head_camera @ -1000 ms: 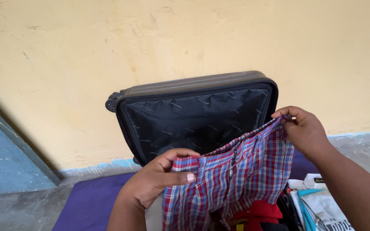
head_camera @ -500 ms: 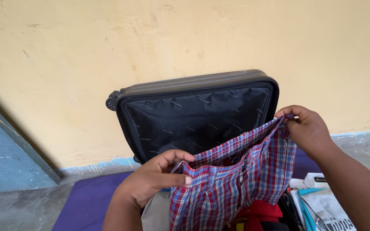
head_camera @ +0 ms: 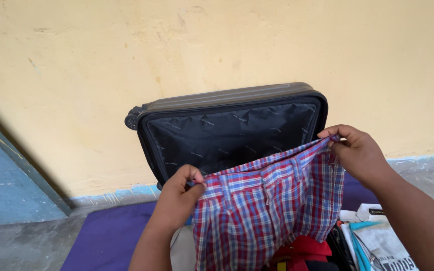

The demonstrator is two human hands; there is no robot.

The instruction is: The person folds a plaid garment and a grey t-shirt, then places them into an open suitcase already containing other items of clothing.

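A person's two bare hands hold up a plaid cloth in the lower centre of the frame, seen from above.

The left hand sits at lower centre-left. Its thumb and fingers are pinched shut on the cloth's upper left corner, the thumb tip pressed against the fabric edge. The right hand is higher, at centre-right, with its fingers also closed tight on the cloth's upper right corner.

The cloth is checked in red, blue and white. Its top edge runs taut between the two grips, slanting up from the left hand to the right hand. The rest hangs below both hands, dropping out of the bottom of the frame, with folds and a seam down its middle.

Behind the cloth, in the centre of the frame, an open suitcase has its lid upright against a yellow wall. The lid is dark grey outside, lined in black, with a wheel showing at its upper left corner.

Below the cloth's hanging edge, at bottom centre-right, a red item shows, its kind unclear. Papers in white and teal lie at the bottom right, just beside it. A purple mat covers the grey floor at lower left.
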